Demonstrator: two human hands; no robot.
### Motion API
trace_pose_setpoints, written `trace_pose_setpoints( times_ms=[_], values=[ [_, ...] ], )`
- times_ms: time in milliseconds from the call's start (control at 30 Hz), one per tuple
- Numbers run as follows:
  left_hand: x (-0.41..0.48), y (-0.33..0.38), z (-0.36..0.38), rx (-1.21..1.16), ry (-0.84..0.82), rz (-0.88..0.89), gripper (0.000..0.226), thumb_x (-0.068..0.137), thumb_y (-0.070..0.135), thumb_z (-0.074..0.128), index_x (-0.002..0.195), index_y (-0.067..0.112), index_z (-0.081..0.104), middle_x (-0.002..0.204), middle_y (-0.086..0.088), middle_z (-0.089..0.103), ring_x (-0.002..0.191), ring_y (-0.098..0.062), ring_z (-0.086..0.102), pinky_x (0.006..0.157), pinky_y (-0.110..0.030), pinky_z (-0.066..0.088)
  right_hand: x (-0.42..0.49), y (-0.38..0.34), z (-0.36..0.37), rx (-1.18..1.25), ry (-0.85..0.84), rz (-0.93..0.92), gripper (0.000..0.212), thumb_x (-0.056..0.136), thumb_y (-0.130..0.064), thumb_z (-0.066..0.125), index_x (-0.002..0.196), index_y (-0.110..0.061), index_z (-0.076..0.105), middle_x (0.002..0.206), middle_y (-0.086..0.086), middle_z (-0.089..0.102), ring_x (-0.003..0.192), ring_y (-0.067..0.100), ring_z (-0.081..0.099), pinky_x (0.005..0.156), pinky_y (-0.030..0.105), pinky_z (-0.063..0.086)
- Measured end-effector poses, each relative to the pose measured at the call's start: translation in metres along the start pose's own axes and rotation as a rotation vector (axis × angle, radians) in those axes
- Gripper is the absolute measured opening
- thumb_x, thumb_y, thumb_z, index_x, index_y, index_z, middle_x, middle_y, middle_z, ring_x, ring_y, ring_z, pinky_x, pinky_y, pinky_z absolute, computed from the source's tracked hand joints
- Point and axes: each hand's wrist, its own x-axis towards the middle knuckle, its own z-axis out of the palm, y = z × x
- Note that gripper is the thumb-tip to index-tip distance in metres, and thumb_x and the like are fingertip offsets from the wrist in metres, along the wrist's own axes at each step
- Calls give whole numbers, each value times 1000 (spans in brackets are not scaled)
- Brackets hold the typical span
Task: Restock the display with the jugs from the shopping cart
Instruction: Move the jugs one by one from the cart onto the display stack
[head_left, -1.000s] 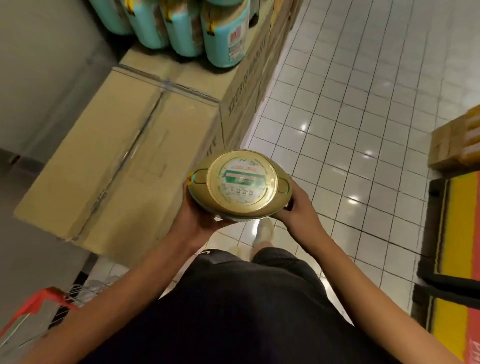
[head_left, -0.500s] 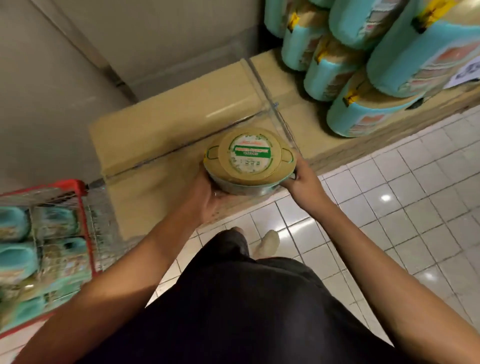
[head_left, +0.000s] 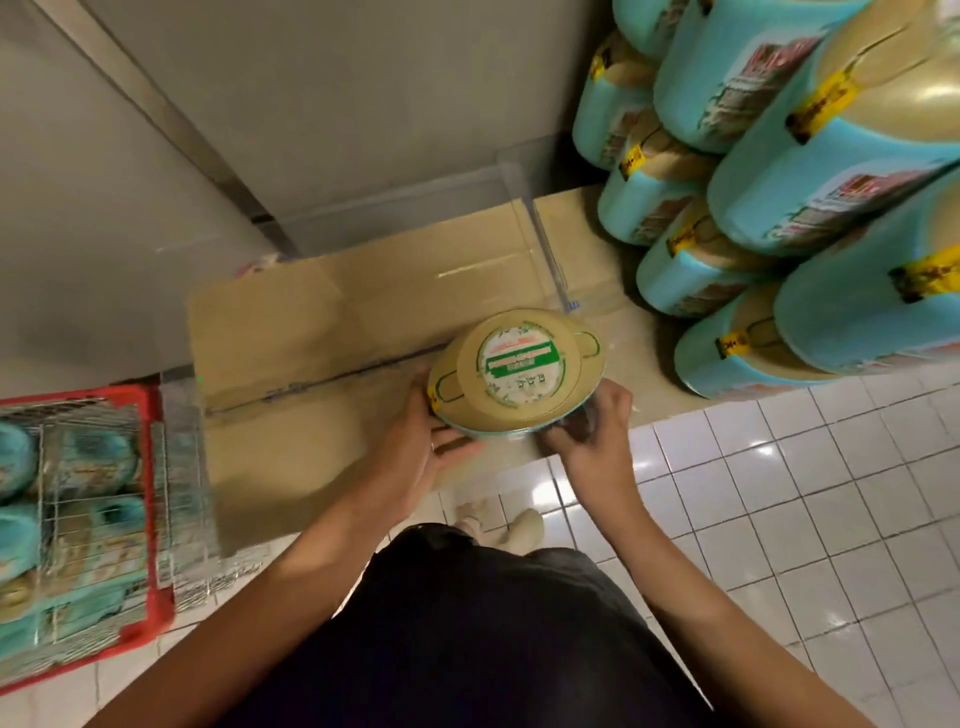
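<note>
Gold-faced turquoise plastic jug (head_left: 519, 374) sits just above the taped brown cardboard box (head_left: 322, 322). The left hand (head_left: 421, 431) and right hand (head_left: 592, 431) grip opposite sides, likely sharing its weight, near the stacked turquoise display jugs (head_left: 779, 208).

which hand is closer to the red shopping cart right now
Left. The left hand grips the jug on the side facing the red shopping cart. The right hand holds the jug's opposite side, farther from the cart.
</note>
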Motion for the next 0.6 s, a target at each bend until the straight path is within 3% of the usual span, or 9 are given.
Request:
trace_pose_setpoints(
  times_ms=[67, 133, 267, 400, 533, 600],
  values=[
    [9, 8, 3, -28, 16, -1, 38, 108, 58, 36, 125, 45, 68, 116, 10, 77, 111, -18, 74, 88, -42, 63, 2, -3, 10, -22, -95, -44, 65, 78, 0, 77, 135, -25, 57, 136, -8, 40, 131, 12, 52, 110, 32, 50],
    [18, 21, 7, -26, 14, 8, 38, 110, 55, 33, 125, 41, 65, 119, 6, 77, 109, -17, 75, 88, -41, 63, 14, -15, 17, -24, -102, -84, 66, 76, -12, 78, 136, -24, 55, 135, -7, 43, 133, 19, 52, 110, 35, 50],
    [40, 64, 30, 24, 30, 32, 51, 112, 51, 24, 139, 27, 60, 131, -2, 71, 113, -20, 72, 101, -47, 57, 50, -42, 24, 20, -62, -144, 73, 73, -31, 88, 135, -25, 49, 131, -3, 49, 125, 13, 57, 101, 28, 53],
    [66, 110, 66, 33, 66, 46, 53, 111, 55, 25, 121, 27, 69, 120, -5, 74, 107, -27, 73, 93, -47, 60, 94, -59, 22, 32, -11, -125, 79, 68, -41, 95, 129, -41, 45, 135, 2, 50, 133, 20, 52, 111, 44, 50],
    [93, 138, 83, 22, 35, 52, 57, 109, 60, 28, 126, 25, 70, 116, -6, 77, 105, -29, 76, 95, -49, 60, 143, -72, 21, 84, 29, -138, 82, 69, -40, 95, 135, -28, 48, 138, -2, 57, 132, 12, 57, 111, 47, 51],
    [109, 149, 85, 9, 51, 62, 55, 107, 64, 28, 115, 30, 71, 104, 1, 78, 107, -28, 75, 96, -48, 60, 164, -74, 26, 92, 22, -124, 86, 69, -41, 95, 138, -18, 48, 140, 2, 60, 133, 15, 58, 112, 48, 50]
  ],
)
